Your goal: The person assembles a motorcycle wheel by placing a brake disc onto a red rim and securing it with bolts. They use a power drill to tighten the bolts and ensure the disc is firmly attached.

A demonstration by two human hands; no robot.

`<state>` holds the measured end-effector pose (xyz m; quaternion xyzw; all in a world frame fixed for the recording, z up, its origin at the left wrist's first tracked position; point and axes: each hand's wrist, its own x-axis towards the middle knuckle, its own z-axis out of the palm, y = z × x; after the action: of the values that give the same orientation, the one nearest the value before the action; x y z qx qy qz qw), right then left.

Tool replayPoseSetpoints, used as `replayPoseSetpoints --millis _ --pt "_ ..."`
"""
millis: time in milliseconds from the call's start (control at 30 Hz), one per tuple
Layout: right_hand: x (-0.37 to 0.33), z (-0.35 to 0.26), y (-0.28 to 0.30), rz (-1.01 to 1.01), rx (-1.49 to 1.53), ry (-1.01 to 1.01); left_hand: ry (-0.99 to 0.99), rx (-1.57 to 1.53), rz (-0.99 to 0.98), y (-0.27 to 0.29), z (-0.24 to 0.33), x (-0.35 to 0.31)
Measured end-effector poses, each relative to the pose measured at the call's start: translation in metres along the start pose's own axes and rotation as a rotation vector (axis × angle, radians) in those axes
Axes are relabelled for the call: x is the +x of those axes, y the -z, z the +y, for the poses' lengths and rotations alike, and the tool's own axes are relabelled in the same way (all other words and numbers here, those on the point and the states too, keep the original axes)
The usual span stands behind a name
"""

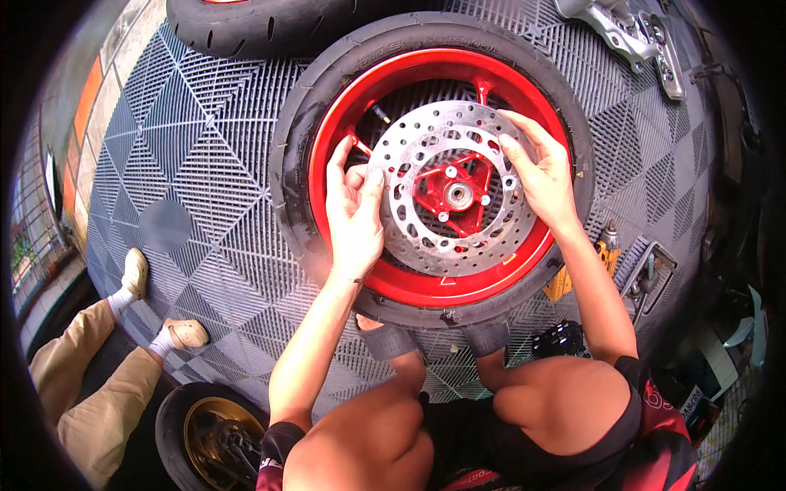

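Note:
A drilled silver brake disc (512,225) is held over the hub of a red motorcycle wheel (458,295) with a black tyre (295,164). My left hand (356,217) grips the disc's left edge, thumb on its upper face and fingers curled at the rim. At the upper right edge, my right hand (542,176) holds it with the thumb on the face and the fingers along the edge. The red hub (467,221) with its centre bearing shows through the disc's opening. Whether the disc touches the hub, I cannot tell.
Another tyre (270,29) lies beyond the wheel. A silver metal part (610,33) sits at the far right. Near my right arm are a brush (634,266) and yellow tools (561,284). A person in clogs (135,274) is at left, near a gold-rimmed wheel (196,425).

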<state>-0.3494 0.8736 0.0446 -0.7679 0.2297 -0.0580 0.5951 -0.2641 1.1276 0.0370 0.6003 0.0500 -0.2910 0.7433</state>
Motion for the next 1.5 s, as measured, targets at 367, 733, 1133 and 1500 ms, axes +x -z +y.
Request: replayPoseSetpoints --millis 367,733,1133,1500 --pt "0.009 0.004 0.003 -0.087 0.031 0.002 -0.148 0.076 0.077 -0.01 -0.013 -0.013" --pt "-0.005 0.006 0.005 -0.003 -0.029 -0.082 -0.181 0.164 0.175 -0.019 -0.019 -0.031" --pt "-0.088 0.02 -0.035 0.392 0.175 -0.141 -0.183 0.621 -0.18 -0.017 0.012 0.04" --pt "-0.084 0.038 -0.035 0.403 0.173 -0.049 -0.276 0.473 -0.161 -0.021 0.008 0.039"
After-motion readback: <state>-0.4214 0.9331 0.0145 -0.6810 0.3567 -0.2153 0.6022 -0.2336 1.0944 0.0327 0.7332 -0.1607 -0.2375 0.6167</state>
